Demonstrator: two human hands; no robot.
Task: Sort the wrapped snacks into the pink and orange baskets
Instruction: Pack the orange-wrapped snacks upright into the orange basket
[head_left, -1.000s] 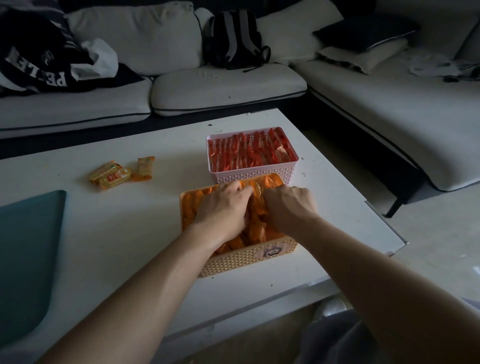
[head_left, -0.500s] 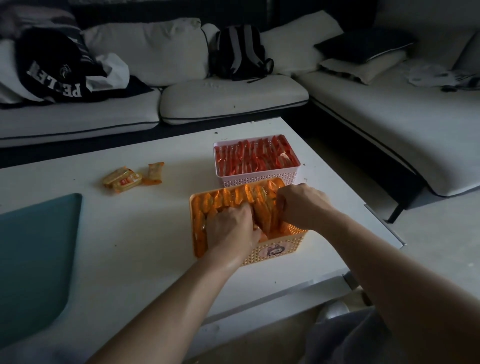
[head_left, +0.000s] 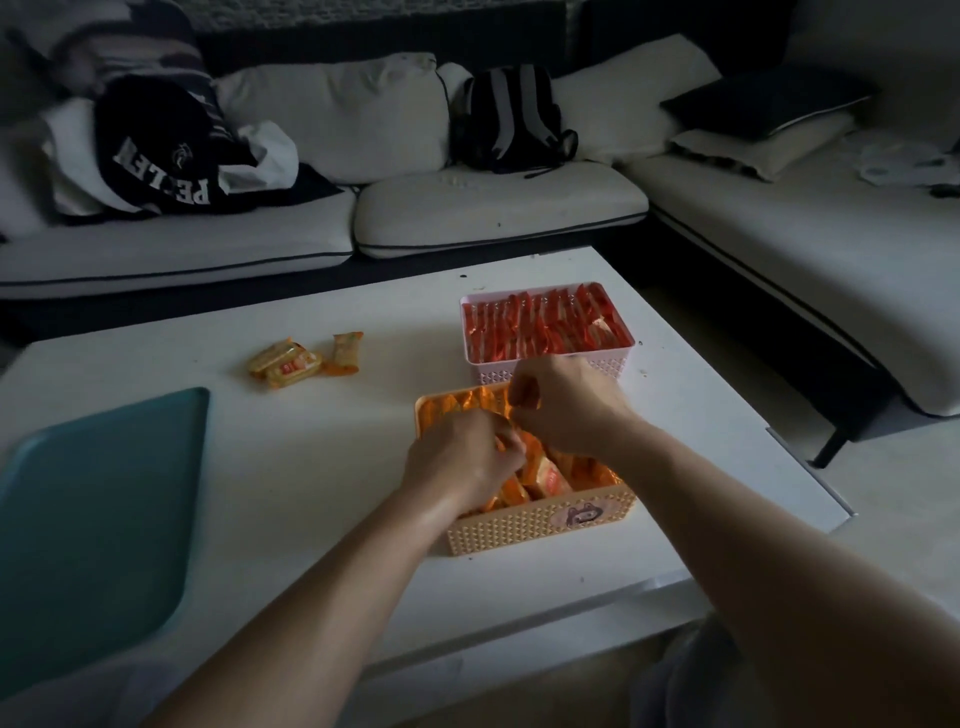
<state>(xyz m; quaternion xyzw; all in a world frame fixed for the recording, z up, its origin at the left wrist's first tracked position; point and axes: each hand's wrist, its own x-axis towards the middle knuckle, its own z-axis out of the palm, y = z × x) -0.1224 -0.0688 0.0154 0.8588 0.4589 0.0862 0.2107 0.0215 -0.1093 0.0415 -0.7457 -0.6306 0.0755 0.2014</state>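
The orange basket (head_left: 540, 525) sits near the table's front edge, full of orange-wrapped snacks (head_left: 550, 478). Both my hands are inside it. My left hand (head_left: 460, 457) presses its curled fingers down among the orange packets at the basket's left side. My right hand (head_left: 563, 402) is over the far part, fingertips pinching an orange packet (head_left: 522, 392). Directly behind stands the pink basket (head_left: 613, 366), packed with upright red-wrapped snacks (head_left: 543, 325). Three loose yellow-orange packets (head_left: 301, 358) lie on the table to the left.
A teal tray (head_left: 93, 519) lies at the table's left. The white table (head_left: 322, 467) ends close in front of me and at the right. A white sofa (head_left: 493, 208) with a black backpack (head_left: 511, 119) and dark clothing wraps round behind and to the right.
My right hand has moved from the basket's right side toward its far middle and now pinches a packet. My left hand stays in the packets. The view has tilted slightly.
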